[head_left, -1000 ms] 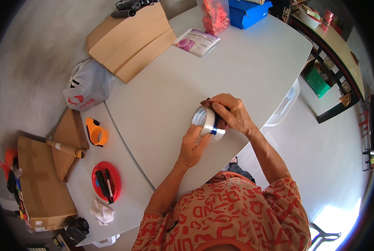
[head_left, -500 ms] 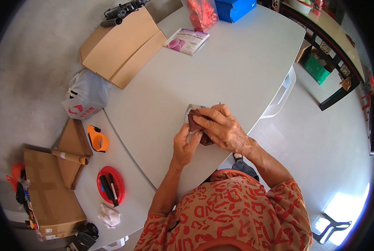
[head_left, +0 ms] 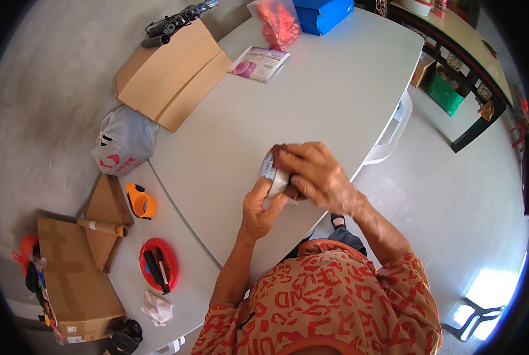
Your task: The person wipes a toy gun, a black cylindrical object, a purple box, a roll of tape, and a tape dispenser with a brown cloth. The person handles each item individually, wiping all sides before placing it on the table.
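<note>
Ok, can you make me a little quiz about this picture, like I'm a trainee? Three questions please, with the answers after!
1. Which hand holds the brown cloth-like piece at the tape roll?
2. True or false: the white cloth lies inside the red dish.
3. What colour is the box beside the bag of red things? A) green B) blue C) yellow

Key: 1. The right hand. 2. False; the white cloth lies outside the red dish. 3. B.

Open tabletop (head_left: 329,89) ahead, plastic bag (head_left: 131,141) leftward
</note>
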Motion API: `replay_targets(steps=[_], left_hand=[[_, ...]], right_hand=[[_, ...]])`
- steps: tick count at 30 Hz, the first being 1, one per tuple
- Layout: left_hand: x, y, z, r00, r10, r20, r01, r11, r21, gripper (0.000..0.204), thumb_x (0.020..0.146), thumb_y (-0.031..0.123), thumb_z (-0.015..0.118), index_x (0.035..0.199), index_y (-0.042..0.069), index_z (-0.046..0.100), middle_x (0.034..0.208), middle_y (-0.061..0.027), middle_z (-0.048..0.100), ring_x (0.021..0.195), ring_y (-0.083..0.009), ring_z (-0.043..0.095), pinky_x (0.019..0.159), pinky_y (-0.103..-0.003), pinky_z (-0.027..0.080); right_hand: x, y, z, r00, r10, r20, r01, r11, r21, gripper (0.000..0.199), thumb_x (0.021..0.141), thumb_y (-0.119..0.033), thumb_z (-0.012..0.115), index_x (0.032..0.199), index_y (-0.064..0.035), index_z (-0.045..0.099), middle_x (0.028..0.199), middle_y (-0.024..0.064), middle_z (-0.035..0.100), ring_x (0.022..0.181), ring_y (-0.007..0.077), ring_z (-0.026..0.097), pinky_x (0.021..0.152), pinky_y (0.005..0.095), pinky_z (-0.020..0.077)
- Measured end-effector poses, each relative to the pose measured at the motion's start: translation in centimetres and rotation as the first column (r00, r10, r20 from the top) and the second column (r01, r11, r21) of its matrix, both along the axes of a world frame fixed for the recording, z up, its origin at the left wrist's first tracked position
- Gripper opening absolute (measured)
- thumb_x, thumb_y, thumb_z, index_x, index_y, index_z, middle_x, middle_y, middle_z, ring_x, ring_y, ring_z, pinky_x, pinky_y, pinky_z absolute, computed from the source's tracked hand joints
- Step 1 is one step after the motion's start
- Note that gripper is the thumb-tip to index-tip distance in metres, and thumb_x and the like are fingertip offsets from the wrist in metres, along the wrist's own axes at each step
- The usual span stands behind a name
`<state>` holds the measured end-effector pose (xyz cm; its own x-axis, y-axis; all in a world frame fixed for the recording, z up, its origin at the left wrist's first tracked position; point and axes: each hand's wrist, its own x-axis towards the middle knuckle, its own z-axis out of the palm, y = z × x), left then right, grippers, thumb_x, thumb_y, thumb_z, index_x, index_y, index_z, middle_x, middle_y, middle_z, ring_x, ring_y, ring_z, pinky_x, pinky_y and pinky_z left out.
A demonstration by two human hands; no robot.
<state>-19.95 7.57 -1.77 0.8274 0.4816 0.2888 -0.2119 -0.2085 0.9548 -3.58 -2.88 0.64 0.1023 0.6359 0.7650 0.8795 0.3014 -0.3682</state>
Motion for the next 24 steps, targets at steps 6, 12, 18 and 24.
replay_targets(steps=[6, 12, 18, 24], left_hand=[[-0.8, -1.3, 1.0, 0.997, -0.04, -0.07, 0.038, 0.999, -0.029, 0.015, 0.084, 0.0, 0.061, 0.098, -0.003, 0.058, 0.087, -0.0063, 0.06, 0.081, -0.0124, 0.056, 0.073, -0.027, 0.047], [-1.7, -2.1, 1.5, 0.998, -0.059, 0.013, 0.059, 0.997, 0.047, 0.018, 0.076, 0.002, 0.069, 0.089, -0.004, 0.057, 0.081, -0.0063, 0.053, 0.075, -0.0137, 0.05, 0.068, -0.027, 0.042], [-2.7, -3.1, 2.4, 0.986, -0.159, 0.053, 0.159, 0.987, 0.001, 0.021, 0.077, 0.007, 0.07, 0.09, -0.006, 0.06, 0.088, -0.0077, 0.061, 0.081, -0.0143, 0.056, 0.075, -0.027, 0.045], [-0.1, -4.4, 0.7, 0.983, -0.048, 0.179, 0.11, 0.929, -0.354, 0.026, 0.086, 0.014, 0.066, 0.102, -0.004, 0.059, 0.1, -0.0068, 0.064, 0.091, -0.0151, 0.06, 0.084, -0.031, 0.047]], right_hand=[[-3.2, -3.7, 0.1, 0.996, -0.09, -0.002, 0.09, 0.996, 0.001, 0.042, 0.074, -0.01, 0.068, 0.115, -0.0017, 0.063, 0.124, 0.012, 0.056, 0.101, 0.0292, 0.054, 0.079, 0.0374, 0.0476], [-1.3, -4.9, 2.9, 0.915, 0.168, -0.367, -0.202, 0.978, -0.056, 0.031, 0.09, -0.006, 0.05, 0.117, 0.0001, 0.062, 0.122, 0.0169, 0.059, 0.109, 0.0298, 0.056, 0.092, 0.041, 0.0449], [1.5, -4.6, 3.7, 0.358, -0.009, -0.934, -0.588, 0.774, -0.233, 0.029, 0.096, -0.016, 0.046, 0.11, 0.0018, 0.065, 0.102, 0.0143, 0.067, 0.087, 0.0193, 0.064, 0.081, 0.0307, 0.0515], [2.6, -5.1, 0.4, 0.438, 0.221, -0.871, -0.395, 0.918, 0.035, 0.033, 0.095, -0.023, 0.051, 0.116, 0.0001, 0.063, 0.109, 0.0133, 0.064, 0.089, 0.0142, 0.062, 0.076, 0.0306, 0.052]])
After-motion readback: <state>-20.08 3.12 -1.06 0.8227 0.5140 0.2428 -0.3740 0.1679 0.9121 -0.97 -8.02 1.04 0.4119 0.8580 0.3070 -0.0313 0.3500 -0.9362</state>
